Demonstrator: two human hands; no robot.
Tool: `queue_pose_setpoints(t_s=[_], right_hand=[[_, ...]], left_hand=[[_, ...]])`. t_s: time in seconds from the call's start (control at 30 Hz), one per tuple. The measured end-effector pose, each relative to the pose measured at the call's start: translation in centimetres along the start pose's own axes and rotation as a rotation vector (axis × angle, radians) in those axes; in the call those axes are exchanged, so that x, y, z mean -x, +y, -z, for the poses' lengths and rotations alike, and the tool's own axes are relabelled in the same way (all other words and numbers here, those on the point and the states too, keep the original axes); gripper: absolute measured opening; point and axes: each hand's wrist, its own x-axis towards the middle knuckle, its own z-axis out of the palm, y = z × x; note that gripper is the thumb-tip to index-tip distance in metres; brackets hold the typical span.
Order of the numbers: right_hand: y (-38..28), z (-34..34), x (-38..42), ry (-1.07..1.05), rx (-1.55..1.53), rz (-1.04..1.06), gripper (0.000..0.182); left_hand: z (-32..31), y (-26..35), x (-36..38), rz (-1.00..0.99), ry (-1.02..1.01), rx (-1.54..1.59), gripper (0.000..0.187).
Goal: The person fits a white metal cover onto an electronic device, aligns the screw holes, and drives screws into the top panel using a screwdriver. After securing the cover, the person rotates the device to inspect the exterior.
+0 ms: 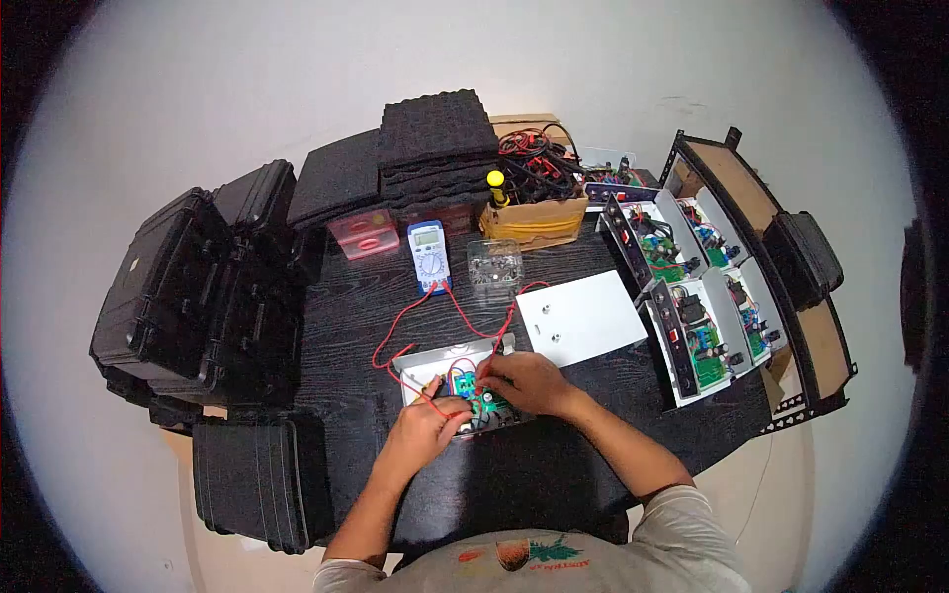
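An open white metal housing (420, 374) lies in front of me, with a green circuit board (465, 381) and wires inside. My left hand (423, 435) is closed on a red test probe (431, 401) at the near left of the board. Over the board's right side, my right hand (529, 383) pinches a second red probe (482, 374). Both probe tips are too small to place exactly. Red leads run from them to a blue and white multimeter (430, 259) standing beyond the housing; its reading is not legible.
A white panel (583, 321) lies right of the multimeter, beside a clear box (494, 265) of small parts. Farther right are several open housings with boards (707, 341). Behind are a cardboard box (534, 229) of cables and black foam (435, 133). Black cases (163, 287) stack left.
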Motion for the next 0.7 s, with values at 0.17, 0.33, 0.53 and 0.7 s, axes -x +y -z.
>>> queue_pose_setpoints(t_s=[0.17,0.33,0.53,0.7], right_hand=[[-0.17,0.26,0.07,0.004,-0.015,0.038,0.022],[-0.2,0.24,0.05,0.004,-0.007,0.055,0.02],[0.08,0.0,-0.08,0.021,-0.029,0.085,0.021],[-0.19,0.24,-0.11,-0.002,-0.01,0.064,0.02]], left_hand=[[-0.38,-0.22,0.09,-0.028,0.038,0.033,0.011],[-0.35,-0.4,0.08,-0.015,0.029,0.041,0.01],[-0.51,-0.33,0.06,-0.005,0.061,0.092,0.006],[-0.38,-0.17,-0.02,-0.007,0.065,0.09,0.007]])
